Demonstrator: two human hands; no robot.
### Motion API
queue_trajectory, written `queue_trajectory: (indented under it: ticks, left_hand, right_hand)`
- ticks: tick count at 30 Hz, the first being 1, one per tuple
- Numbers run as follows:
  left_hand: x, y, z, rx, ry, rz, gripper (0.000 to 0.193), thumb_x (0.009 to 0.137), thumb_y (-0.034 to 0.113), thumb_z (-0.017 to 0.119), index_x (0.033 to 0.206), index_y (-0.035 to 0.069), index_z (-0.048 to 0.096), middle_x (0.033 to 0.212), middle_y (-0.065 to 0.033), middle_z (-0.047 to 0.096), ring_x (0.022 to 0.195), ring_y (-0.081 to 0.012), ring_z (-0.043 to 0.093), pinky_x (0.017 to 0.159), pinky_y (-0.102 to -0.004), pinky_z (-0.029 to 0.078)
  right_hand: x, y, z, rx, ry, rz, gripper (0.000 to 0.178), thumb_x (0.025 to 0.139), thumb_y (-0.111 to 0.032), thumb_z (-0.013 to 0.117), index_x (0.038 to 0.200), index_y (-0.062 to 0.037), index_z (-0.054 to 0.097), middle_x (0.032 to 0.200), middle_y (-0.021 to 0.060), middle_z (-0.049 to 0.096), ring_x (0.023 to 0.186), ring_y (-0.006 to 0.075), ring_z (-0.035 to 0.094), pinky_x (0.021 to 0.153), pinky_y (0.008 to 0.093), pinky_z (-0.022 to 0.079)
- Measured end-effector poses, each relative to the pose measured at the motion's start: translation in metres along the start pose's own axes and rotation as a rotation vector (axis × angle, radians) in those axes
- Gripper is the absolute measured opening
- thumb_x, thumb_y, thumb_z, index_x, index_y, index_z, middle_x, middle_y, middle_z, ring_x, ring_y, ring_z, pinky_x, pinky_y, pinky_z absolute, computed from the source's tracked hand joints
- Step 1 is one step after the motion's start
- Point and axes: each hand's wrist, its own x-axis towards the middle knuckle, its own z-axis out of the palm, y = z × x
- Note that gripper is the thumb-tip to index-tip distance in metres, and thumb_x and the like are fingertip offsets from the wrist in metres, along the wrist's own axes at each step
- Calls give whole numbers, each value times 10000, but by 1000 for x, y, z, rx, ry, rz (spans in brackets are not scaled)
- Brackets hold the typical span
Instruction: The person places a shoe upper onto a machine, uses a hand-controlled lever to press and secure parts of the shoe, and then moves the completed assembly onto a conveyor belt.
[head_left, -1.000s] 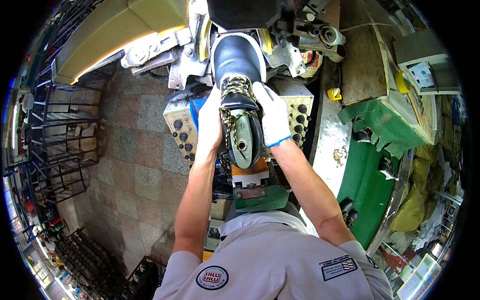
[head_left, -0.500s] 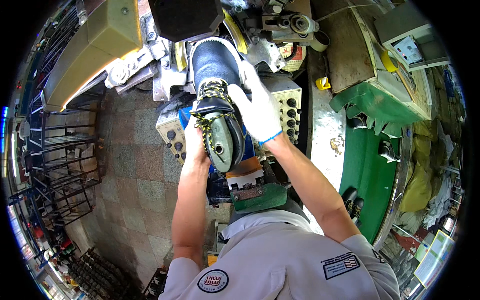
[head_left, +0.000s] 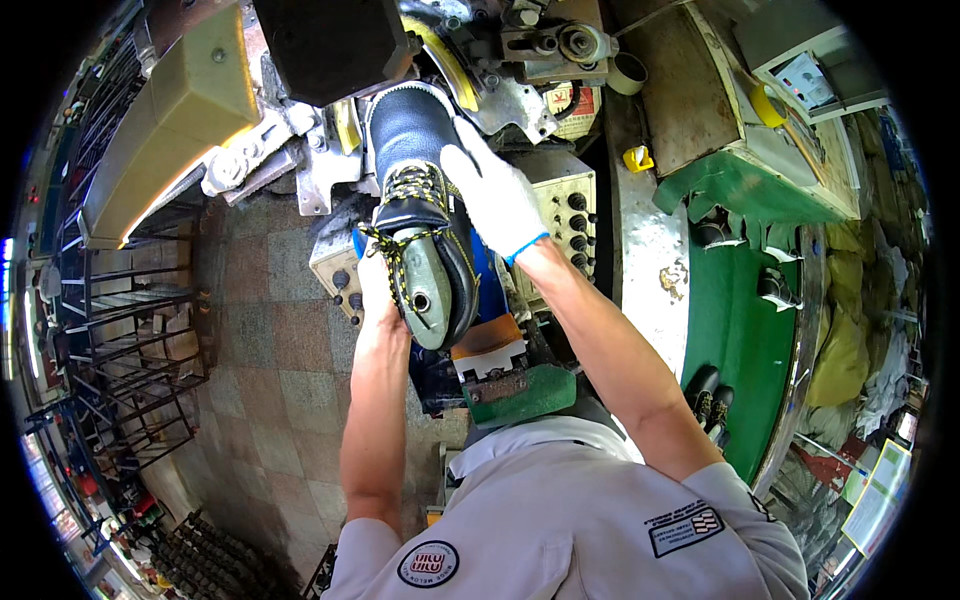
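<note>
We are holding a black lace-up shoe (head_left: pixel 410 130) in front of us, its toe pointing away toward the machine, just below the dark block (head_left: pixel 335 45). Our left hand (head_left: pixel 374 280) is supporting it from the left and beneath; that grip is closing round the shoe, though its fingers are hiding from view. Our gloved right hand (head_left: pixel 500 200) is lying along the right side, its fingers extended rather than pinching, thumb standing apart. We are judging that steady handling is calling for balanced support from both sides, the toe centred between the yellow-edged parts (head_left: pixel 447 62), and fingertips clear of the metal; whether the toe is touching it, we cannot tell.

The toe is looking smooth, with a pale, toothed-looking edge running around it. Yellow-and-black laces (head_left: pixel 415 185) are crossing the instep and trailing over a grey-green last (head_left: pixel 428 285), which is filling the opening. Beyond our right hand, a knobbed control panel (head_left: pixel 552 205) is standing.
</note>
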Motion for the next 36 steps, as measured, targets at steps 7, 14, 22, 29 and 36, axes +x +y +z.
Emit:
queue_trajectory:
  ticks: [7,14,22,29,36]
  left_hand:
    - [5,-23,6,58,-9,167,449,1089,420,452,1256,47,638,1073,-101,728,907,-205,715,821,-368,600]
    - [5,-28,10,-40,-67,187,456,1095,422,427,1270,53,630,1073,-82,724,933,-192,711,836,-347,592]
    - [7,-18,10,42,-46,89,481,1100,423,399,1292,34,609,1128,-99,719,964,-200,715,862,-361,588]
    - [6,-22,16,80,-9,96,508,1098,458,399,1249,37,637,1105,-83,722,954,-177,703,868,-329,564]
    - [15,-31,0,86,-69,166,437,1103,404,402,1247,58,627,1081,-97,722,908,-202,719,824,-343,598]
  right_hand:
    - [-18,48,37,503,34,-51,697,1057,-509,423,1601,-94,293,1362,275,585,1218,330,603,1025,355,446]
    - [-30,16,29,806,36,25,620,1054,-326,562,1556,-9,382,1476,124,518,1302,165,492,1106,288,382]
    - [-34,26,37,753,69,70,627,1063,-402,528,1536,-8,408,1374,122,588,1202,155,528,1039,289,423]
    - [-35,32,45,785,166,188,461,1020,-403,631,1169,27,705,1043,34,702,929,96,592,851,271,493]
    - [-36,35,49,859,149,169,430,1029,-377,624,1139,31,704,1032,33,702,915,90,586,833,269,494]
